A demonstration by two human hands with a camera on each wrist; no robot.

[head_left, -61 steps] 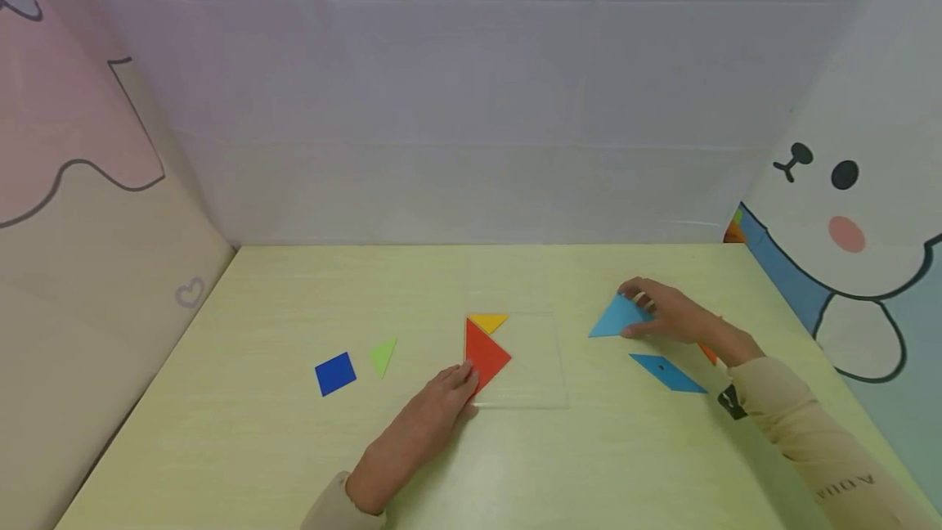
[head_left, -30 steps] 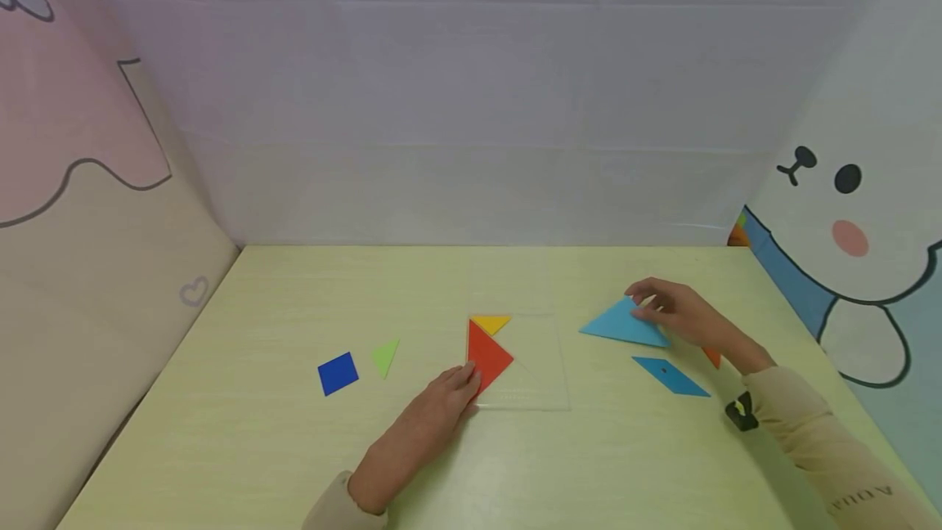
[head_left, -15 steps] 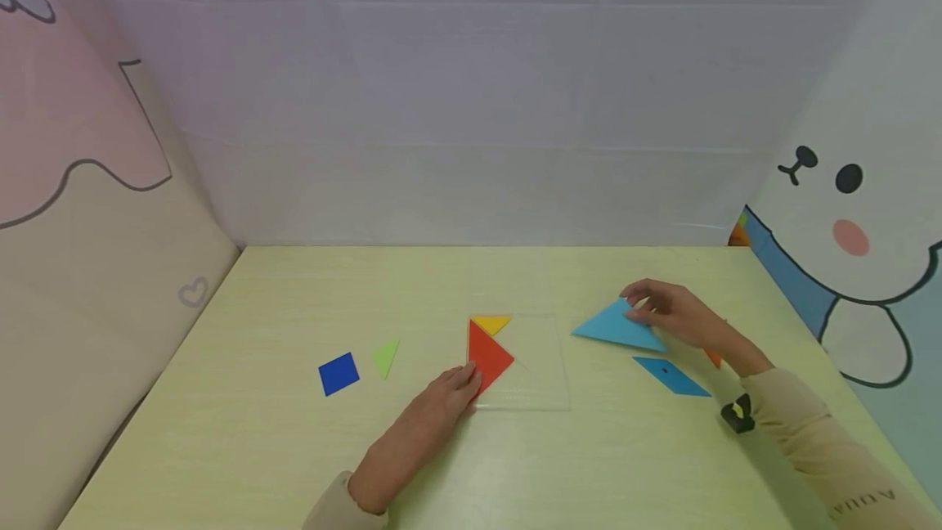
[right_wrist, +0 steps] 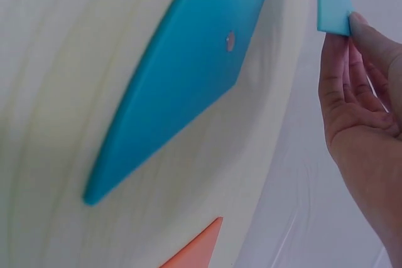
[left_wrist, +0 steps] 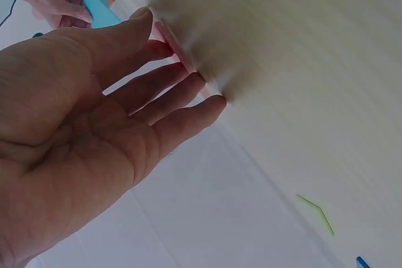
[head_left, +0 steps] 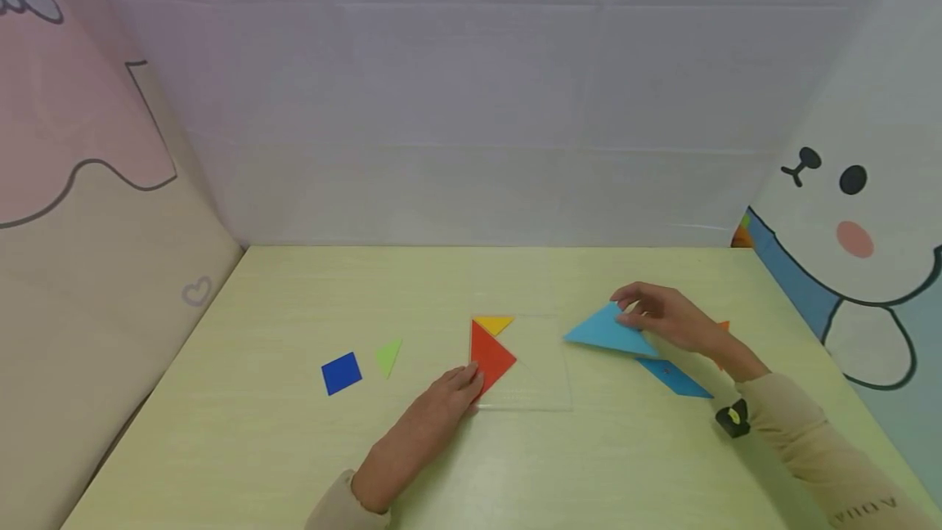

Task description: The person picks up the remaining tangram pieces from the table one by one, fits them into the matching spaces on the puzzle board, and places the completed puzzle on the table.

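Observation:
My right hand [head_left: 668, 319] pinches a large light-blue triangle [head_left: 605, 332] by its upper corner, raised and tilted to the right of a clear square tray [head_left: 540, 370]. Thumb and fingertips grip its edge in the right wrist view. Inside the tray, a large red triangle [head_left: 493, 355] lies along the left side, with a small yellow triangle [head_left: 494, 323] at its top. My left hand [head_left: 430, 411] rests its fingertips on the red triangle and the tray's left edge, fingers loosely extended in the left wrist view. Below the light-blue triangle lies a blue parallelogram [head_left: 680, 381] with a small hole.
On the left of the pale wooden table [head_left: 243, 448] are a dark-blue square [head_left: 342, 373] and a light-green triangle [head_left: 388, 357]. An orange triangle [right_wrist: 200, 249] lies partly behind the right forearm. White and printed sheets enclose the back and sides.
My right hand has lifted the light-blue triangle, turned it, and carried it left toward the tray. My left hand stays on the red triangle.

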